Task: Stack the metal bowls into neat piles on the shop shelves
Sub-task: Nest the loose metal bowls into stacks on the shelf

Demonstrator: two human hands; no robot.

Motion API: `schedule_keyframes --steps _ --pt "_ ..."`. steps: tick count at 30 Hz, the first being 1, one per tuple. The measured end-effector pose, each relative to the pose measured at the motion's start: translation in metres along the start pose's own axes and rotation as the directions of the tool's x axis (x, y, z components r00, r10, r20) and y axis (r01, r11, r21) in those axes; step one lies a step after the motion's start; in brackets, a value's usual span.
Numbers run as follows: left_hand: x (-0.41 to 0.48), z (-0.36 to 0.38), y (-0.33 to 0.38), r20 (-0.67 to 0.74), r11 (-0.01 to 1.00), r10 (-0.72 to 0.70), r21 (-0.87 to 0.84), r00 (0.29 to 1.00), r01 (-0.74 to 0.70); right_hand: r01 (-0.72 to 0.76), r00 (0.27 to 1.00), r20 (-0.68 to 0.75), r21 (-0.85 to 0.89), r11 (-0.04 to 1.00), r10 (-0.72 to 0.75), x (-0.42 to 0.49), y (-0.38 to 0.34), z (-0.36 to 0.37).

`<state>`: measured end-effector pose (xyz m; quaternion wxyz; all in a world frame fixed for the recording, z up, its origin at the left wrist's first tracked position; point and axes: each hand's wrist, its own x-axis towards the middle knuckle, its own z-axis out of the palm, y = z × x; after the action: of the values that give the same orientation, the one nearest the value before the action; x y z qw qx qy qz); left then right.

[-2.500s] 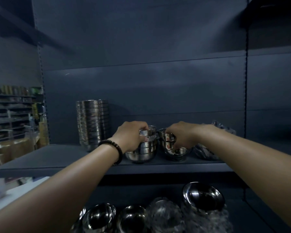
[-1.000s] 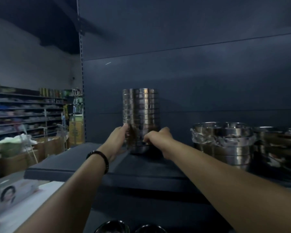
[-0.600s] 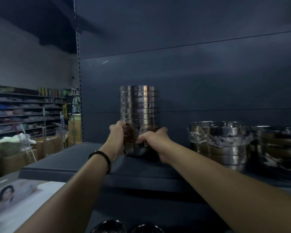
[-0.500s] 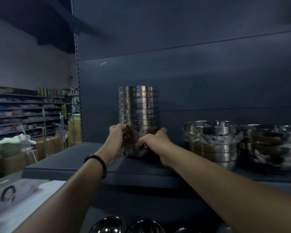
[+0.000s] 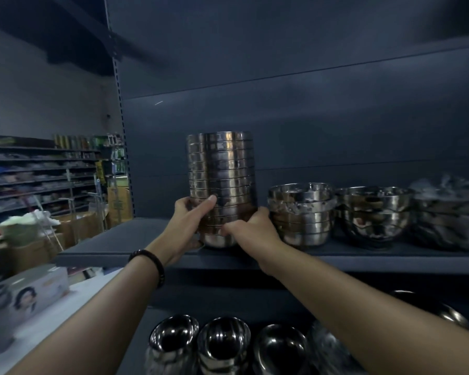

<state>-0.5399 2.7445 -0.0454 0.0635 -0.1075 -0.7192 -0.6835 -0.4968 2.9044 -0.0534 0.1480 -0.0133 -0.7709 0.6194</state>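
Gripped bowl stack [image 5: 221, 163] low between curled left hand [image 5: 187, 226] and right hand [image 5: 251, 230], near shelf [image 5: 106, 247] front edge; could have toppled if jerked.

Bowl stack [image 5: 221, 169], centre frame: silver, mirror-bright, banded by horizontal rim lines. Shelf [image 5: 106, 239] and back panel [image 5: 309, 117]: uniform dark slate blue, unpatterned. Bracelet [image 5: 153, 262], lower centre-left: black beads. Box [image 5: 25, 293], lower left: pale grey, printed portrait. Cartons [image 5: 118, 201], mid-left: tan.

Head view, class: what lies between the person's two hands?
The tall bowl stack: left hand and right hand grip its lower bowls from either side, in the head view.
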Motion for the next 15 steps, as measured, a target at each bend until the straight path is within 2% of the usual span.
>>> schedule_keyframes --steps 3,9,15 --pt "-0.005 0.009 -0.007 -0.031 0.998 0.056 0.036 0.998 -0.055 0.006 1.0 -0.001 -0.017 1.0 -0.006 -0.009 0.002 -0.008" --pt "-0.006 0.016 -0.015 -0.056 0.991 0.131 0.0 0.99 -0.131 0.018 0.999 0.048 -0.077 0.997 -0.014 -0.021 -0.001 -0.023" --pt "-0.008 0.026 -0.022 -0.108 0.98 0.156 0.14 0.982 -0.141 -0.015 0.998 0.056 -0.092 0.996 0.021 -0.03 -0.007 -0.035"
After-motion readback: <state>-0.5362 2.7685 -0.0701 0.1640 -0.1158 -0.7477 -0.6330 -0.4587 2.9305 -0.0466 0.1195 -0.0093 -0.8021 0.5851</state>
